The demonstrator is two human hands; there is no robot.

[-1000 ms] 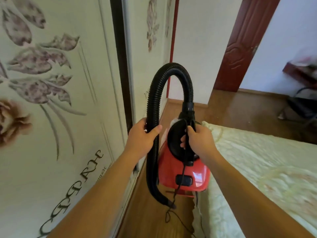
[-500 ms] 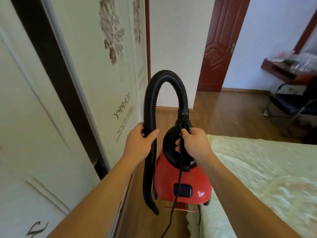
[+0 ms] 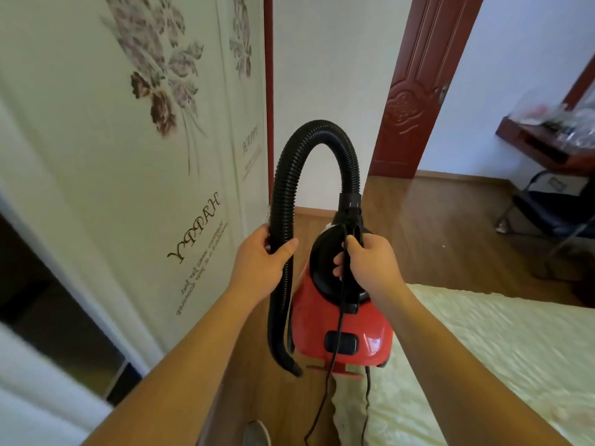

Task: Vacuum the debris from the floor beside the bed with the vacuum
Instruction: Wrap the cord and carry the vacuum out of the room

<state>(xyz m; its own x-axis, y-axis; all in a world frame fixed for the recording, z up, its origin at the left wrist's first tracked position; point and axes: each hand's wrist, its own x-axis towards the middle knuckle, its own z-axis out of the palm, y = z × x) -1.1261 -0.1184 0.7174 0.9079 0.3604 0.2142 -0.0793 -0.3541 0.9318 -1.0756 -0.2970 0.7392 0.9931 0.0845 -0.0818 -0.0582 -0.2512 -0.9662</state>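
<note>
room: narrow strip of wooden floor [image 3: 273, 400] between floral wardrobe doors [image 3: 145, 188] and bed [image 3: 515, 349].
vacuum: red vacuum [image 3: 341, 329] held in the air over that strip, at the bed's edge; cord [image 3: 333, 365] dangles.
left hand: left hand [image 3: 260, 265] wraps the black hose [image 3: 283, 194], thumb across it.
right hand: right hand [image 3: 370, 262] curls round the top handle, carrying the body.
nozzle: hose end [image 3: 288, 362] hangs clear of the floor.
progress: looks like setup only; no debris visible, nozzle not yet lowered, all vacuuming left.
</note>
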